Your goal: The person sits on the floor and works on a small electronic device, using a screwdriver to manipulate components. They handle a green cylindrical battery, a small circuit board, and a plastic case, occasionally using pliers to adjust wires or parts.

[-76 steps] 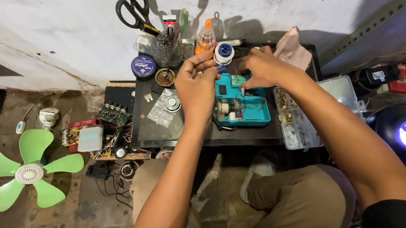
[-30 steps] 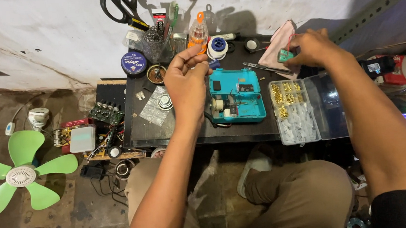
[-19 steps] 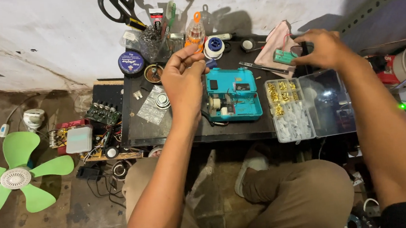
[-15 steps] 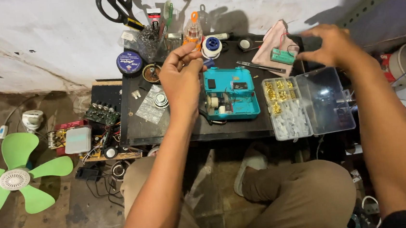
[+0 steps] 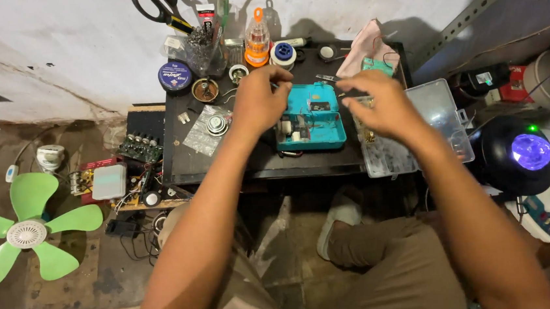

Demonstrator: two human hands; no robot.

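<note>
Seemingly empty, both hands [image 5: 323,101] flank teal plastic casing [image 5: 309,117] — boxy.

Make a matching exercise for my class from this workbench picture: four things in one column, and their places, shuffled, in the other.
Things
1. scissors
2. green fan blade
3. teal device case
4. clear parts box

Places
A. on the black table between the two hands
B. against the white wall, top left of the table
C. at the table's right edge, lid open
D. on the floor, far left

Pairs: 1-B, 2-D, 3-A, 4-C
</note>
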